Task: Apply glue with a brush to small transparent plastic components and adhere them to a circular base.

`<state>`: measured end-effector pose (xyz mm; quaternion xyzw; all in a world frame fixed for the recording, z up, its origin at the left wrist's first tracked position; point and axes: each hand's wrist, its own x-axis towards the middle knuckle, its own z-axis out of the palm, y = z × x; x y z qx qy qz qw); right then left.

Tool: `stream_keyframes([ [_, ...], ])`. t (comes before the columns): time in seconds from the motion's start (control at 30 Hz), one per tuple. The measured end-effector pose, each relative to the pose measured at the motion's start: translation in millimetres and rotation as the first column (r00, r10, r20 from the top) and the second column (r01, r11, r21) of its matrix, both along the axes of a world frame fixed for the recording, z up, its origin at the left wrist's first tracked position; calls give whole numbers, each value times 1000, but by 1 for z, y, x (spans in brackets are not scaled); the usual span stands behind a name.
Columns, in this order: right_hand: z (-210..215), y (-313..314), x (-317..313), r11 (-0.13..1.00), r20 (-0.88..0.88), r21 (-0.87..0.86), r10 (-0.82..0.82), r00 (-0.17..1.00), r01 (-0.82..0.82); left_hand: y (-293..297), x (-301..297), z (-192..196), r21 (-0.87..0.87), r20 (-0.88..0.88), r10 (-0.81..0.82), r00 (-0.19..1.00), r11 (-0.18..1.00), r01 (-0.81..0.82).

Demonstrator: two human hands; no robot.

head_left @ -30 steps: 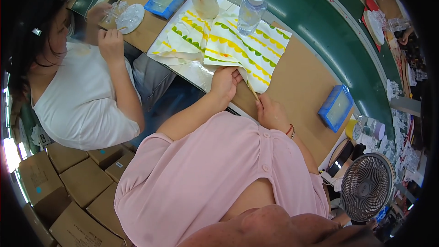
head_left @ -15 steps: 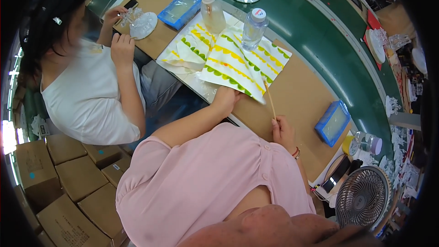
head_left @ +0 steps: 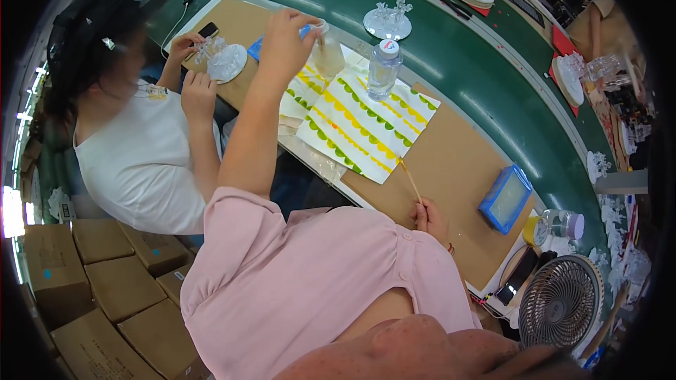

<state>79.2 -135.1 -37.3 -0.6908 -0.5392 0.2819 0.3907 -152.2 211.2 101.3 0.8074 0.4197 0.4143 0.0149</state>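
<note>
My left hand (head_left: 285, 39) is stretched far forward, fingers curled at the lid of a small glass jar (head_left: 329, 58) with pale contents; a firm grip is not visible. Under the hand lies part of a blue tray (head_left: 256, 47). My right hand (head_left: 431, 218) rests on the brown cardboard mat (head_left: 458, 162) close to my body and pinches a thin wooden stick (head_left: 410, 179), tip pointing away. A white sheet with yellow and green wavy stripes (head_left: 366, 123) lies between the hands, and a clear water bottle (head_left: 384, 70) stands at its far edge.
A seated co-worker on my left handles a clear crystal ornament on a round plate (head_left: 224, 62); a phone (head_left: 208, 29) lies nearby. The green conveyor belt (head_left: 465, 56) carries more ornaments (head_left: 389, 21). A second blue tray (head_left: 505, 198), a fan (head_left: 561, 302) and cardboard boxes (head_left: 105, 281) surround me.
My left hand has left the striped sheet's near edge and reached forward to the jar. My right hand has pulled back toward my body with the stick.
</note>
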Motion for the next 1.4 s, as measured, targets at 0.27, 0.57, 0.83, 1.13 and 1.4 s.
stream_keyframes([
  [0.27, 7, -1, -2, 999, 105, 43, -18, 994, 14, 52, 12, 9, -30, -406, 96, 909, 993, -118],
  [0.57, 4, 0, -4, 998, 83, 58, -16, 996, 11, 61, 35, 54, -181, -776, -36, 629, 969, -168],
  [0.83, 1, -4, -1, 996, 86, 88, -30, 996, 22, 52, 49, 66, -144, -870, -61, 489, 980, -134],
  [1.13, 4, 0, 14, 995, 47, 95, -42, 998, 38, 56, 26, 85, -2, -740, -10, 672, 1000, 13],
  [1.4, 68, 64, 25, 951, 91, 305, 21, 996, -48, 56, -1, 112, -317, -151, -146, 978, 944, 92],
])
